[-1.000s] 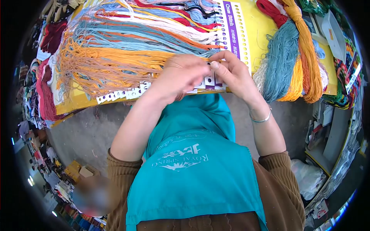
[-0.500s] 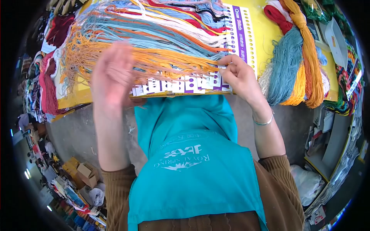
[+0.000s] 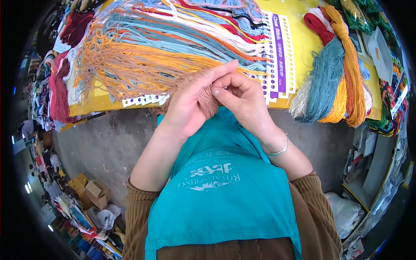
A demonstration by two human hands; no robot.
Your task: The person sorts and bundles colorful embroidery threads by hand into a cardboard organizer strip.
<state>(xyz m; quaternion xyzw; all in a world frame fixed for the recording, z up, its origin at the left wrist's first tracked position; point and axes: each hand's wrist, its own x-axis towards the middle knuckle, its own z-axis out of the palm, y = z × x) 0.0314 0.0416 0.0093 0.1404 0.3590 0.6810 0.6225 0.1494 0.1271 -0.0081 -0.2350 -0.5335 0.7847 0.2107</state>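
A person in a teal apron [image 3: 221, 195] brings both bare hands together at the near edge of a yellow table [image 3: 301, 19], a bundle of tan thread [image 3: 209, 97] between them. The left hand [image 3: 186, 104] is held nearly flat, its fingers straight and close together, palm turned toward the other hand; the bundle runs against its palm side, and its thumb is hidden, so how firmly it grips cannot be told. The right hand [image 3: 245, 99] is curled, thumb tip drawn in close to the bent forefinger right beside the bundle; whether a strand is caught between them cannot be made out. A slim bracelet [image 3: 279, 151] circles the wrist behind those fingers.

Just beyond the fingertips, long rows of colored threads [image 3: 173, 50] in orange, blue, white and red stretch away to the left. Their right-hand ends meet a white punched card [image 3: 278, 56] with a purple band, beyond and to the right of the right fingers. White card edges [image 3: 147, 100] peek out from under the threads, left of the left fingers. Well to the right of the right fingers, a teal skein [image 3: 325, 82] lies beside an orange skein [image 3: 353, 86] on the tabletop. An opened cardboard box [image 3: 97, 193] sits far behind the fingers, at lower left.
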